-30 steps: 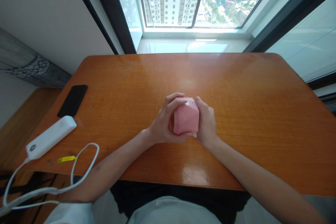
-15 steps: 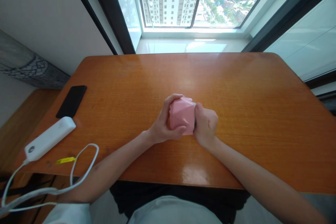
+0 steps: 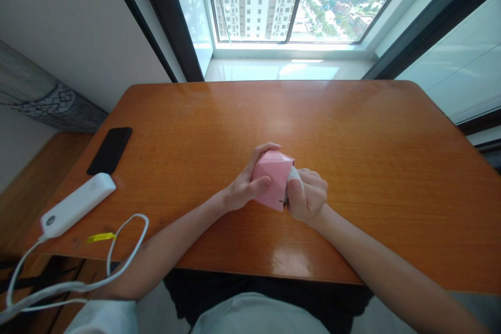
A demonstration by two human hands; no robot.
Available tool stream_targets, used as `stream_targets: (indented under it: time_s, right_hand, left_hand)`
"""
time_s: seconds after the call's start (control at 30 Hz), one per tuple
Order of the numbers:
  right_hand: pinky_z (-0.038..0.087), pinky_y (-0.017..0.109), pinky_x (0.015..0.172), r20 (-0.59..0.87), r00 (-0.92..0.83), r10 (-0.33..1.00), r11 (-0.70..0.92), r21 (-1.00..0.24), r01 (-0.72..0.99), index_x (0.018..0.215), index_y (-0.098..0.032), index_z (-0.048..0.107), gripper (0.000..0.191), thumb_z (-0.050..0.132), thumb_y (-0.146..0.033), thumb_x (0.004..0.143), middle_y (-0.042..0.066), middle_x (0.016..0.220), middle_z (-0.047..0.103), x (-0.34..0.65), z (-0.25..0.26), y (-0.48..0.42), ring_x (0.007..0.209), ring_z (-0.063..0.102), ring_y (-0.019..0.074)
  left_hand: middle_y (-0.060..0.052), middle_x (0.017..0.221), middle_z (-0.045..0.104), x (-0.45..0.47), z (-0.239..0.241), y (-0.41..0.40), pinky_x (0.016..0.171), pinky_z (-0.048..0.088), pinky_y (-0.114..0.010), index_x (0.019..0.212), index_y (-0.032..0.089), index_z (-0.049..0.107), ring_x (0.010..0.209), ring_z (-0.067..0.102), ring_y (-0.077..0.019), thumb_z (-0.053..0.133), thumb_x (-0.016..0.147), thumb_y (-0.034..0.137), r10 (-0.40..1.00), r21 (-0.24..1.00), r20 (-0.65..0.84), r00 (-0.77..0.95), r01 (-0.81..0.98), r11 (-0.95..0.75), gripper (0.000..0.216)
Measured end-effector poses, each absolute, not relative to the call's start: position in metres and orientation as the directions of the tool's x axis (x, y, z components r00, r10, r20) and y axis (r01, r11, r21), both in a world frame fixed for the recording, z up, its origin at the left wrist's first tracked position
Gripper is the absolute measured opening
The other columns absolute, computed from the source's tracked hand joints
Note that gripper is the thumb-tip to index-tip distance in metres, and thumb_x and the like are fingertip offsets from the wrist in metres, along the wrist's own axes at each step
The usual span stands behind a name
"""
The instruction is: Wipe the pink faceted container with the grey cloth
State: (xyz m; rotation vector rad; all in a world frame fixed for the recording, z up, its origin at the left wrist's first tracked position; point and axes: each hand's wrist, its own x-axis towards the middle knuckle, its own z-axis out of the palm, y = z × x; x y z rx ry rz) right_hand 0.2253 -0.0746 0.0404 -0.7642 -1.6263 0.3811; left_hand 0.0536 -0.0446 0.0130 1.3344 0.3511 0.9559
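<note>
Above the middle of the table, my left hand (image 3: 247, 183) wraps around a pink faceted container (image 3: 272, 176), thumb on the near side and fingers over the far side. The container lies tilted, its open end facing right. At that opening my right hand (image 3: 309, 195) is closed on a whitish cloth (image 3: 294, 173), and part of the cloth shows between the fist and the rim. How far the cloth reaches inside is hidden. A small dark mark shows by the lower rim, too small to make out.
On the wooden table (image 3: 352, 130), a black phone (image 3: 110, 150) lies at the left. Close to it sits a white power strip (image 3: 78, 204) with a white cable (image 3: 127, 266) looping near my left forearm and a yellow tag (image 3: 100, 237). Beyond the far edge is a window (image 3: 289, 5).
The pink container has turned so its open end angles more towards me. My right fist has rotated and more of the whitish cloth shows at the opening.
</note>
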Motion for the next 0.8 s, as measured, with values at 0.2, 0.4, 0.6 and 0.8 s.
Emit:
stream_targets:
  time_s: [0.2, 0.4, 0.6, 0.8]
  right_hand:
    - [0.026, 0.028, 0.045, 0.162, 0.187, 0.969, 0.181, -0.979, -0.090, 0.054, -0.024, 0.048, 0.067, 0.062, -0.058, 0.110, -0.004, 0.048, 0.045, 0.211, 0.054, -0.073, 0.043, 0.033, 0.0101]
    - [0.039, 0.028, 0.047, -0.305, -0.012, 0.952, -0.280, -0.856, -0.434, 0.072, -0.023, 0.062, 0.059, 0.070, -0.079, 0.092, -0.003, 0.060, 0.054, 0.201, 0.064, -0.069, 0.050, 0.044, 0.0136]
    - [0.021, 0.032, 0.046, 0.662, 0.086, 0.744, 0.625, -0.736, 0.260, 0.052, -0.023, 0.046, 0.068, 0.051, -0.049, 0.115, -0.002, 0.047, 0.043, 0.219, 0.046, -0.077, 0.043, 0.031, 0.0108]
    - [0.024, 0.031, 0.046, 0.510, 0.124, 0.851, 0.492, -0.857, 0.153, 0.053, -0.023, 0.043, 0.068, 0.051, -0.048, 0.116, -0.002, 0.048, 0.042, 0.215, 0.057, -0.076, 0.044, 0.030, 0.0104]
  left_hand:
    - [-0.017, 0.182, 0.033, 0.044, 0.015, -0.034, 0.131, 0.045, -0.066, 0.177, 0.040, 0.027, 0.165, 0.045, -0.0442, 0.077, 0.086, 0.088, 0.656, 0.768, 0.623, 0.427, -0.174, -0.616, 0.114]
    - [-0.013, 0.182, 0.030, 0.038, 0.006, -0.019, 0.129, 0.045, -0.072, 0.168, 0.046, 0.042, 0.164, 0.042, -0.0464, 0.095, 0.076, 0.070, 0.276, 0.281, 0.835, 0.476, 0.064, -0.958, 0.109]
    - [-0.017, 0.159, 0.055, 0.054, 0.015, -0.046, 0.117, 0.057, -0.060, 0.167, 0.034, 0.033, 0.140, 0.063, -0.0365, 0.067, 0.101, 0.069, 0.668, 0.799, 0.602, 0.437, -0.334, -0.501, 0.082]
    - [-0.017, 0.153, 0.058, 0.053, 0.019, -0.048, 0.116, 0.057, -0.057, 0.167, 0.033, 0.031, 0.134, 0.065, -0.0348, 0.069, 0.102, 0.067, 0.708, 0.834, 0.552, 0.440, -0.296, -0.466, 0.083]
